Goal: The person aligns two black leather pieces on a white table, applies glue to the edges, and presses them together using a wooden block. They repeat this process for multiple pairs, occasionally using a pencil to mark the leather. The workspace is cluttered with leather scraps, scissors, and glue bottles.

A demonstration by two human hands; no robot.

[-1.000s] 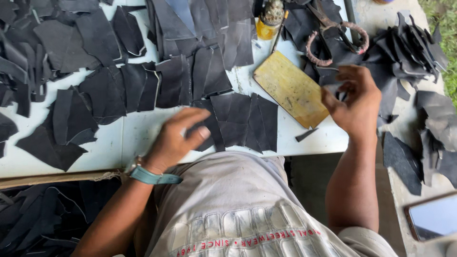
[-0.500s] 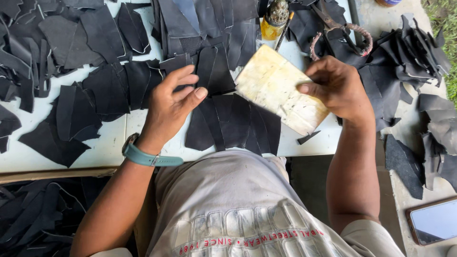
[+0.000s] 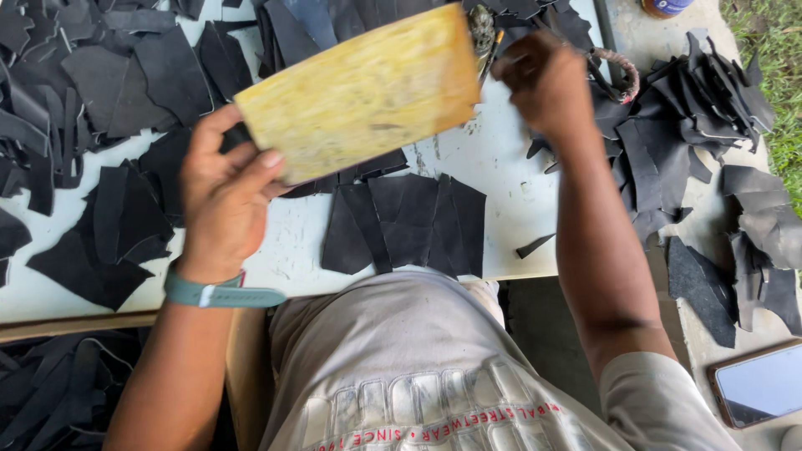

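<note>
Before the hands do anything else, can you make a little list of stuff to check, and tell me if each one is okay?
1. Left hand has a grip on the yellow board: ok.
2. Board lifted off the white table: ok.
3. Right hand holding something: cannot tell, it is blurred.
4. Black leather pieces lying flat at the table's near edge: ok.
5. Phone away from both hands: ok.

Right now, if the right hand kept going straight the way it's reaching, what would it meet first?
Probably the glue pot just past the right hand, at the top of the table; depth is unclear, so it could pass above it.
</note>
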